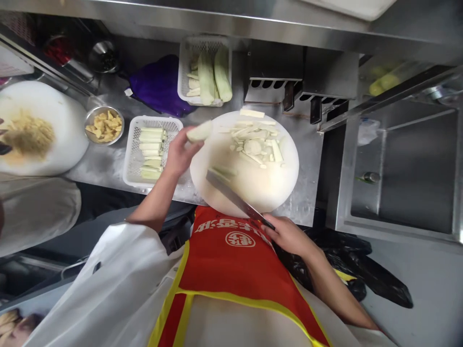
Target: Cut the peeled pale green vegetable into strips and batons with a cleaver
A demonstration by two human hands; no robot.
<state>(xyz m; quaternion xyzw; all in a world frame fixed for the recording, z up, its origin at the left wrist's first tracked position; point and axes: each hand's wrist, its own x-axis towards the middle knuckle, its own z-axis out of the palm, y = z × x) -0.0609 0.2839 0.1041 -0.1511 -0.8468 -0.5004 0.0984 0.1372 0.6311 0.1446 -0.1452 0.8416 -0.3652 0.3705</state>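
Works at one round white cutting board (260, 190), near two white perforated plastic baskets (133, 155). Clasps one long steel-bladed knife (238, 198) in the right hand (289, 233); pinches one pale-green vegetable chunk (200, 132) in the left hand (181, 153), above the board's left edge.

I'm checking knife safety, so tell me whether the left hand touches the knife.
Apart. The head view shows a gap of bare board between the left hand and the knife, which the right hand grips by its handle.
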